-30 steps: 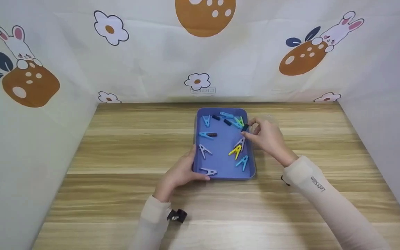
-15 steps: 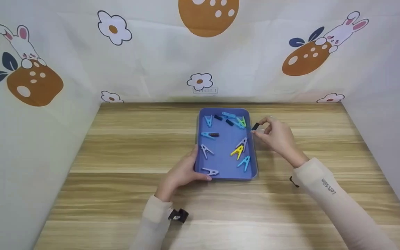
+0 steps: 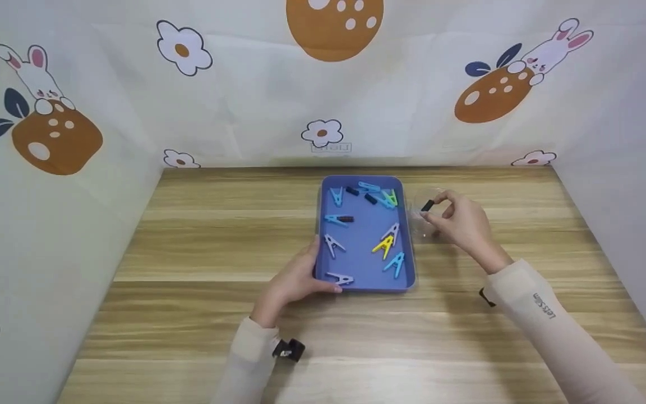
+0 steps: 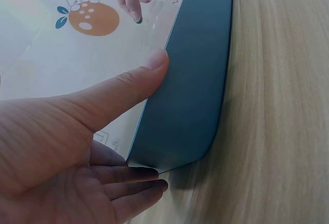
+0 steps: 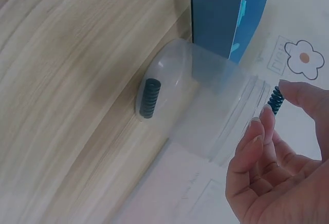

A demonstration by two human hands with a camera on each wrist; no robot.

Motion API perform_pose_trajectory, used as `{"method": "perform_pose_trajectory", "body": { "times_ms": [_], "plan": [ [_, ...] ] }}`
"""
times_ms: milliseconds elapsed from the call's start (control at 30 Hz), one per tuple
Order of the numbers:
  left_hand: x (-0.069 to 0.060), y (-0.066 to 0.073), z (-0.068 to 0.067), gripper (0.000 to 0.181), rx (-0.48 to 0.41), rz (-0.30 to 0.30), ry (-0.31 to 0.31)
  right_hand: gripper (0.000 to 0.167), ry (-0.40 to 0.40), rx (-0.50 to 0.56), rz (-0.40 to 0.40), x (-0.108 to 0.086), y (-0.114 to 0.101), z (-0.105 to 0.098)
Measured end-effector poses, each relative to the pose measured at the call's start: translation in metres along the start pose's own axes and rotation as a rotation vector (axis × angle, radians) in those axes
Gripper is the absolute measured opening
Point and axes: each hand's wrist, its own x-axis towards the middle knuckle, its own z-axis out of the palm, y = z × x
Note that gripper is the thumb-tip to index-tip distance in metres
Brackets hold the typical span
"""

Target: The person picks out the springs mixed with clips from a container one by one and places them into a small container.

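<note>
My right hand (image 3: 463,224) pinches a small dark coil spring (image 5: 276,100) between thumb and fingertips, at the mouth of a clear plastic jar (image 5: 205,116). Another dark spring (image 5: 150,98) lies at the jar's bottom. To the left is a blue tray (image 3: 356,252), whose near left corner my left hand (image 3: 295,275) touches, thumb and fingers laid along its outer walls. Inside the tray are several clothespins, among them a yellow clothespin (image 3: 383,246) and a green clothespin (image 3: 391,197), and dark springs such as the spring (image 3: 370,199) near the back.
The tray and jar stand side by side on a wood-grain table (image 3: 216,224). A printed cloth backdrop (image 3: 244,101) rises behind the table and along both sides. In the head view the jar is faint and partly behind the right hand.
My right hand has lifted the dark spring from the tray's right side and carried it rightward over the rim to the clear jar. The left hand stays at the tray corner.
</note>
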Motion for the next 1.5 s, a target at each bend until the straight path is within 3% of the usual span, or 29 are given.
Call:
{"method": "perform_pose_trajectory", "body": {
  "times_ms": [300,900,1500],
  "plan": [
    [-0.001,0.003,0.000,0.123,-0.002,-0.014,-0.003,0.041,0.023,0.007,0.029,-0.004,0.011,-0.006],
    [-0.003,0.004,-0.001,0.122,-0.003,-0.035,-0.008,0.037,0.043,0.039,0.001,-0.003,0.023,-0.004],
    [-0.001,0.003,0.001,0.124,0.008,-0.054,-0.003,0.039,0.043,0.019,0.013,-0.004,0.012,-0.011]
  ]
}}
